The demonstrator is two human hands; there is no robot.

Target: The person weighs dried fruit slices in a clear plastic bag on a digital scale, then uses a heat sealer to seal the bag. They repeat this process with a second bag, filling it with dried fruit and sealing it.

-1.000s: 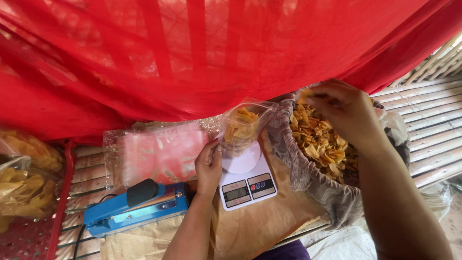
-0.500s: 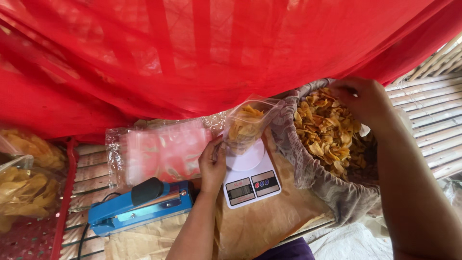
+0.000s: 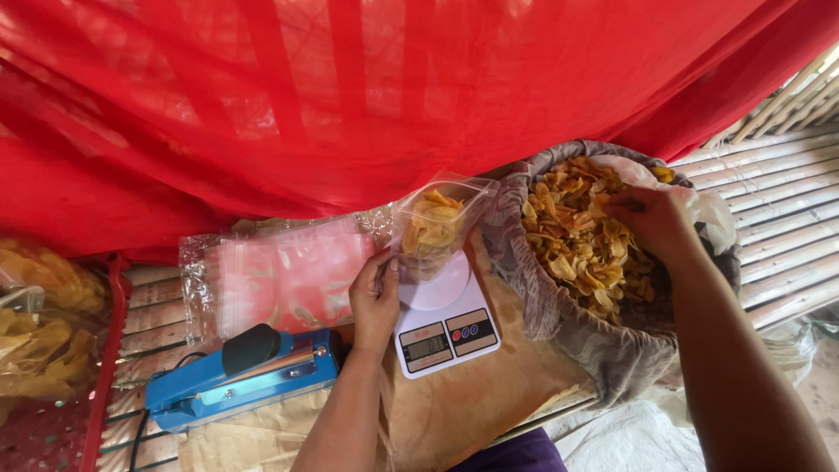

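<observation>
Head view: left hand [image 3: 376,301] grips chip bag [image 3: 434,225] on scale [image 3: 444,325]; right hand [image 3: 651,218] closed in chip sack [image 3: 559,306].

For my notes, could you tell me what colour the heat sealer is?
Blue, with a black knob: the heat sealer, head view.

Looks like a small home-run snack packing spot, kind of a makeshift stall setup. Floor or bench is slatted bamboo [image 3: 778,201], with red cloth [image 3: 350,96] draped across the whole top of the frame. Centre has a little white digital scale [image 3: 444,328] on brown paper [image 3: 472,411], and a blue heat sealer [image 3: 240,376] at lower left next to a stack of clear zip bags [image 3: 280,275]. Big cloth-lined sack of fried chips [image 3: 581,240] on the right, more bagged chips [image 3: 39,315] far left.
</observation>
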